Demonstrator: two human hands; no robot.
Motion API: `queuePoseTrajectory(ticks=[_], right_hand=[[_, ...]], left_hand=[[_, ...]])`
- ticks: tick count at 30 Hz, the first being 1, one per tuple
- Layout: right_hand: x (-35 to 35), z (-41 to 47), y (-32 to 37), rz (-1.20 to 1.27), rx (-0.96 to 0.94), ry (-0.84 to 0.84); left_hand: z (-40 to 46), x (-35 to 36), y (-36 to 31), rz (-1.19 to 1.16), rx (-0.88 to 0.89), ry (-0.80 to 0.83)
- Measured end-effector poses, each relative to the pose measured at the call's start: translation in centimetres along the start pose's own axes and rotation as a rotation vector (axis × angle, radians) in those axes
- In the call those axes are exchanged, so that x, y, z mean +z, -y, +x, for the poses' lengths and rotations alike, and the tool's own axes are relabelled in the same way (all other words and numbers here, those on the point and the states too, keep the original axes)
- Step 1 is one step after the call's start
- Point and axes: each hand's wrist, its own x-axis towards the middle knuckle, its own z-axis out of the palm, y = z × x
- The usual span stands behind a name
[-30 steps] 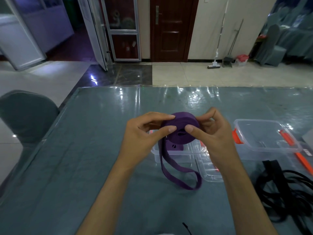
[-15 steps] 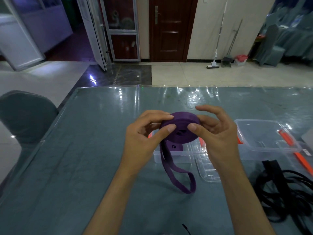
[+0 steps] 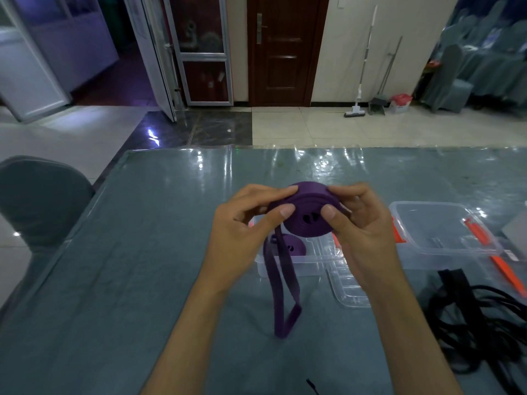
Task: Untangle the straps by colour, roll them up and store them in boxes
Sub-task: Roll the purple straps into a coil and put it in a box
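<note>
A purple strap roll (image 3: 306, 215) is held in the air above the table between my left hand (image 3: 245, 232) and my right hand (image 3: 362, 226), thumbs pressed on its face. A loose doubled tail of the purple strap (image 3: 281, 292) hangs from the roll down to the tabletop. Below the roll stands a clear plastic box (image 3: 288, 265) with another rolled purple strap (image 3: 291, 248) inside it. A tangle of black straps (image 3: 482, 323) lies on the table at the right.
A second clear box with orange clips (image 3: 445, 232) sits at the right, and a clear lid (image 3: 346, 289) lies flat beside the first box. A grey chair (image 3: 40, 203) stands left of the grey-blue table (image 3: 114, 280).
The hanging purple tail has grown shorter and narrower as more strap wound onto the roll. Both hands have turned slightly around the roll.
</note>
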Motion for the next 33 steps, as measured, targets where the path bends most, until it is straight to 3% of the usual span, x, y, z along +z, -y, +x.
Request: queuePoseTrajectory(ticks=[5,10,16,21,24,27,30,33], right_hand=[[-0.1,0.0,0.0,-0.069,0.024,-0.013],[0.0,-0.1,0.0,-0.087,0.002,-0.037],[0.2,0.0,0.3,-0.149,0.024,0.016],[0.0,0.0,0.0,-0.112,0.031,-0.013],[-0.1,0.1,0.4,-0.121,0.127,0.063],[0.1,0.3,0.7,-0.141,0.092,0.062],[-0.1,0.4,0.6,-0.156,0.019,0.011],[-0.2,0.3,0.7,-0.103,0.106,0.023]], left_hand=[[-0.6,0.5,-0.3,-0.027,-0.013,-0.110],[-0.2,-0.5,-0.3,-0.018,-0.034,-0.002],[-0.7,0.0,0.0,-0.011,-0.021,-0.104],[-0.5,-1.2,0.2,-0.033,-0.046,0.046],[-0.6,-0.9,0.3,0.035,-0.022,-0.017],[-0.9,0.0,0.5,-0.057,-0.073,-0.109],[-0.7,-0.2,0.6,-0.117,-0.131,-0.042],[-0.6,-0.5,0.6,-0.085,-0.135,-0.034]])
